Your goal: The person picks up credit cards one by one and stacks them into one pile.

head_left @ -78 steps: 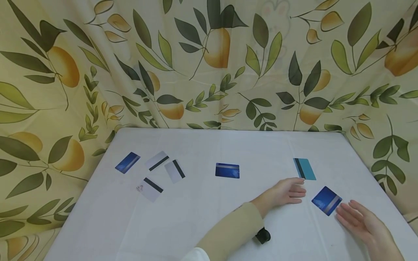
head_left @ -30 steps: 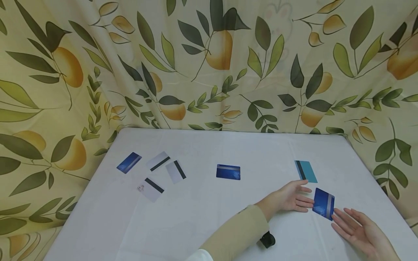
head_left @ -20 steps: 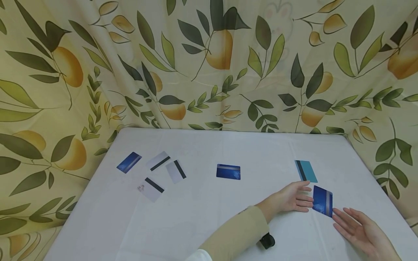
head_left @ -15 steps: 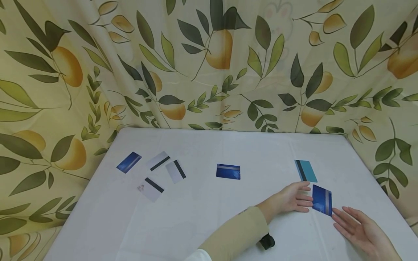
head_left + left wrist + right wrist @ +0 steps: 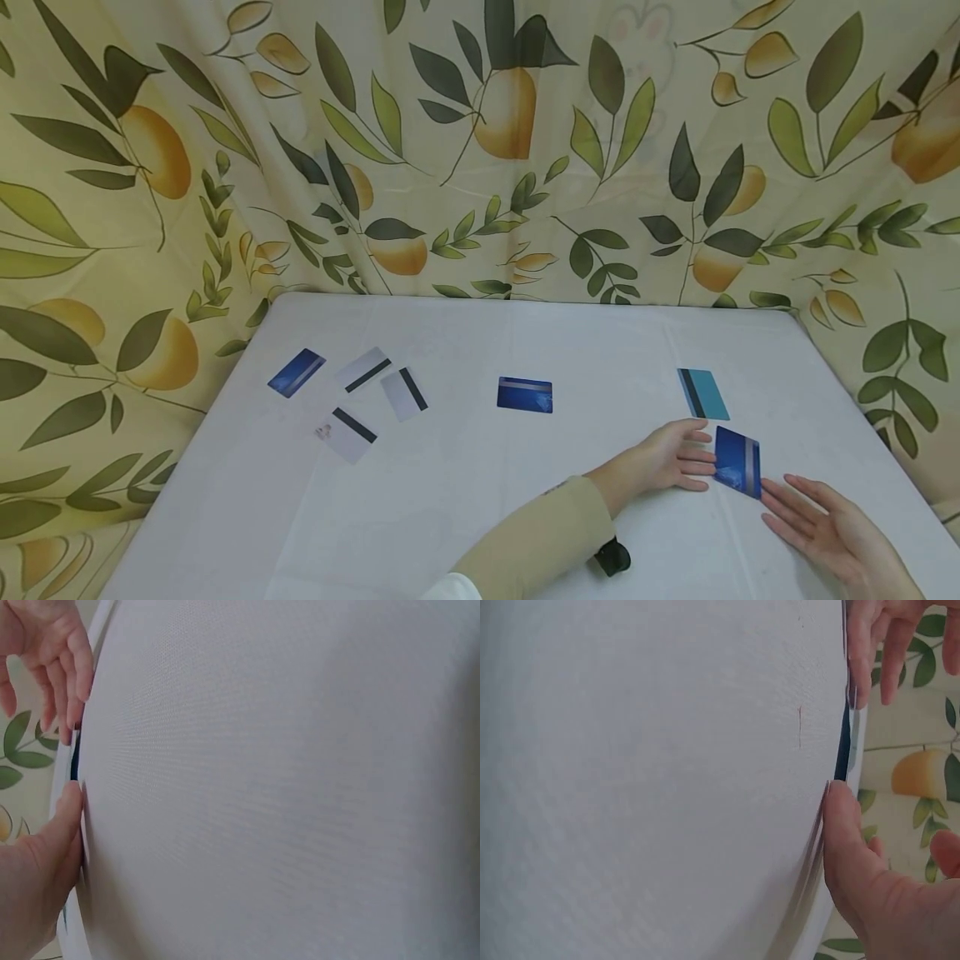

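Note:
A dark blue card [image 5: 737, 462] with a pale stripe lies on the white tabletop at the right, slightly tilted, between my two hands. My left hand [image 5: 672, 454] reaches in from the left, its fingers extended and their tips at the card's left edge. On the other side, my right hand [image 5: 828, 525] has its fingertips at the card's lower right edge, palm turned inward, fingers loosely straight. Both wrist views show the card only as a thin dark sliver [image 5: 75, 761] between the hands' fingertips. Just beyond the left hand lies a teal card [image 5: 705, 393] with a black stripe.
Another blue card [image 5: 524, 395] lies mid-table. At the left are a blue card [image 5: 297, 372] and white cards with black stripes, including the nearest white card [image 5: 345, 435]. A small black object [image 5: 613, 556] shows beside the left sleeve [image 5: 536, 533]. A patterned curtain [image 5: 480, 167] hangs behind.
The blue card between my hands has turned from a diamond slant to nearly upright and shifted slightly left. My left hand moved right to its edge; my right fingertips shifted left. Lately almost still.

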A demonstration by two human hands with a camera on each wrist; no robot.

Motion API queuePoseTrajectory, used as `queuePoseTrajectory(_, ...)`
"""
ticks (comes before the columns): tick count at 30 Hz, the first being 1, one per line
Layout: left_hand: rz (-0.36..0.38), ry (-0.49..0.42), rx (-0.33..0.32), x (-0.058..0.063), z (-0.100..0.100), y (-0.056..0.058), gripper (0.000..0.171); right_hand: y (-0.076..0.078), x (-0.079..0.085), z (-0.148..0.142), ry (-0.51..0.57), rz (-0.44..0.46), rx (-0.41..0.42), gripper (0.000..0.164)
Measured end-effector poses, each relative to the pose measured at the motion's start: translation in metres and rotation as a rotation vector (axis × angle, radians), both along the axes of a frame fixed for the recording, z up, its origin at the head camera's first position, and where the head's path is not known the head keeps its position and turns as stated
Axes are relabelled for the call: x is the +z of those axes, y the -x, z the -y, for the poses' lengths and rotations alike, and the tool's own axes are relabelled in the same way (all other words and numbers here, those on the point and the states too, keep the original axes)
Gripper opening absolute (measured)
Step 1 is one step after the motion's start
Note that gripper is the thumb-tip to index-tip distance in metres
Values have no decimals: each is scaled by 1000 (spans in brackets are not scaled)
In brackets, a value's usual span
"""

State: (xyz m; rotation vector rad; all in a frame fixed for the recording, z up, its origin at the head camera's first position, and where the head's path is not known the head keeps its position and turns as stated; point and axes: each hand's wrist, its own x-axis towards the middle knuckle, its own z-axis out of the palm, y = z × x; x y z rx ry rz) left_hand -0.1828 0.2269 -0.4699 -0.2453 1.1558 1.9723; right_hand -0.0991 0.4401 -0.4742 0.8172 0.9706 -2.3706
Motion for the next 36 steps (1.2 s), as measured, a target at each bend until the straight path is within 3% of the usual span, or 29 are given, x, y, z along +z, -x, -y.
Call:
queuePoseTrajectory(15, 86, 36, 32, 1, 2, 3, 42, 1, 0, 3, 53, 48, -50, 48)
queuePoseTrajectory(23, 86, 211, -75, 8, 7, 5, 40, 0, 4, 8, 16, 10, 70, 52)
queuePoseTrajectory(31, 115, 252, -85, 10, 12, 6, 35, 0, 2, 10, -32, -42, 215, 50)
queuePoseTrajectory(36, 73, 308, -97, 10, 16, 5, 26, 1, 4, 16, -121, -57, 250, 45)
